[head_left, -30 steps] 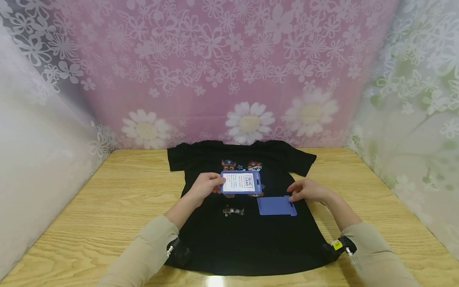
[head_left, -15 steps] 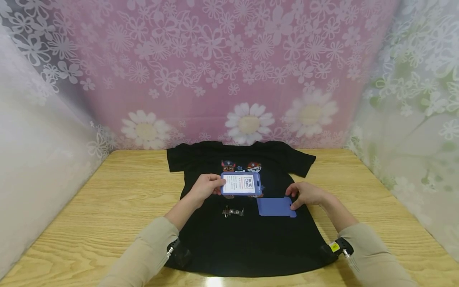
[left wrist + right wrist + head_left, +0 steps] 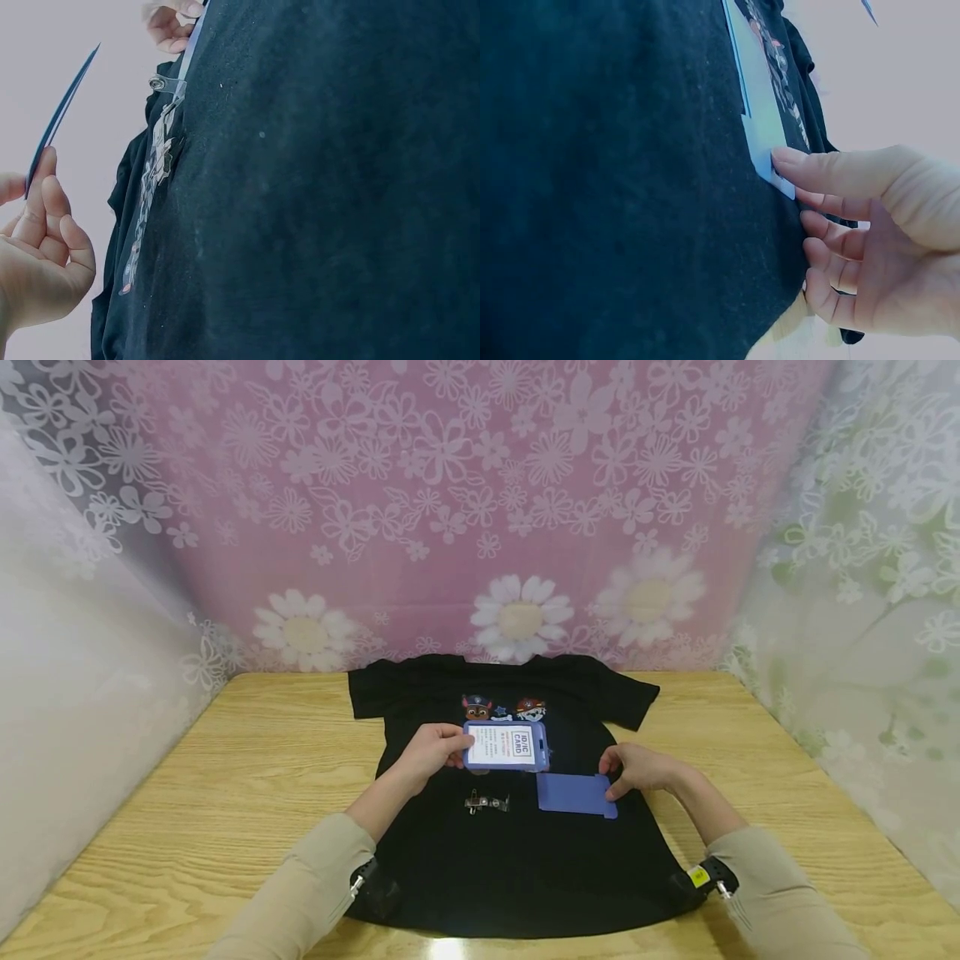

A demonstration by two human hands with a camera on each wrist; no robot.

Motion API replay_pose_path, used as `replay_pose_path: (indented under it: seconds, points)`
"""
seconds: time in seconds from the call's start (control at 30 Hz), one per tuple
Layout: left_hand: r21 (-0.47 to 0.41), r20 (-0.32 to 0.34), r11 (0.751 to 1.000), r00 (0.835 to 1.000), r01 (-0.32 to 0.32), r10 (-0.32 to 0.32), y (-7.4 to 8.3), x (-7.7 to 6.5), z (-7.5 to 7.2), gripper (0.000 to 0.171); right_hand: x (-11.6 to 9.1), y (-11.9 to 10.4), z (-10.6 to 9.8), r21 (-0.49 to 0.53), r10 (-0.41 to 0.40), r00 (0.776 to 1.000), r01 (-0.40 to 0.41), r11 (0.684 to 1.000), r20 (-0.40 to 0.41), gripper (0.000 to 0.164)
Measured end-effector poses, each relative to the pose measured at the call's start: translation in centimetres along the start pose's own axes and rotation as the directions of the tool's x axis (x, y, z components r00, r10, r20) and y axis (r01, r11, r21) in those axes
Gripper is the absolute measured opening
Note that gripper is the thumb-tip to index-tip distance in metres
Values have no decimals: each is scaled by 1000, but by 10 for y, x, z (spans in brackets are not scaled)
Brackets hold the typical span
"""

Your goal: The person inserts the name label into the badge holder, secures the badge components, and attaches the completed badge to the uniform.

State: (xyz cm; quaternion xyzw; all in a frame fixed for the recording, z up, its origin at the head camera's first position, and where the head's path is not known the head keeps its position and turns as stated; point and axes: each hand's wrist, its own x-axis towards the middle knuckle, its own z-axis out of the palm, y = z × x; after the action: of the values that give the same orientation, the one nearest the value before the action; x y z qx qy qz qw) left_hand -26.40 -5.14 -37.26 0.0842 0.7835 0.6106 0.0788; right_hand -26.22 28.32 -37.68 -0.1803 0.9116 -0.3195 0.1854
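Note:
My left hand (image 3: 433, 750) pinches one end of a blue ID badge holder (image 3: 504, 745) between thumb and fingers. The holder's white "ID/IC CARD" insert faces up, and in the left wrist view it is raised above the shirt. To the right, a flat blue cover panel (image 3: 572, 795) with a slotted end lies on a black T-shirt (image 3: 517, 877). My right hand (image 3: 643, 770) grips that slotted end, thumb (image 3: 799, 163) on top and fingers at the far edge. Between the hands lies a metal badge clip (image 3: 487, 802) with a clear strap.
The T-shirt is spread on a light wooden table (image 3: 195, 802), with cartoon dog prints (image 3: 477, 707) on its chest. A pink floral curtain (image 3: 420, 510) hangs behind, and pale curtains stand at both sides.
My right thumb and fingers have shifted slightly on the slotted end, and the panel has moved a little leftward and down. The badge holder in my left hand has barely moved.

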Motion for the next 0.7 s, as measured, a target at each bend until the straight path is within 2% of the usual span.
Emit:
replay_pose_path:
  seconds: [0.23, 0.47, 0.6, 0.7]
  points:
    - [14, 1, 1000, 1000, -5, 5, -1, 0, 0, 19, -3, -3, 2, -12, -11, 1000, 11, 1000, 15, 43]
    - [9, 5, 1000, 1000, -1, 1, -2, 0, 1, 18, -4, -6, 4, -18, 1, 1000, -1, 1000, 8, 44]
    - [18, 3, 1000, 1000, -12, 12, 12, -10, 2, 18, -4, -6, 4, 10, 19, 1000, -19, 1000, -4, 46]
    - [28, -3, 1000, 1000, -4, 4, 15, -12, 2, 18, -4, -5, 3, 22, 25, 1000, -24, 999, -17, 45]
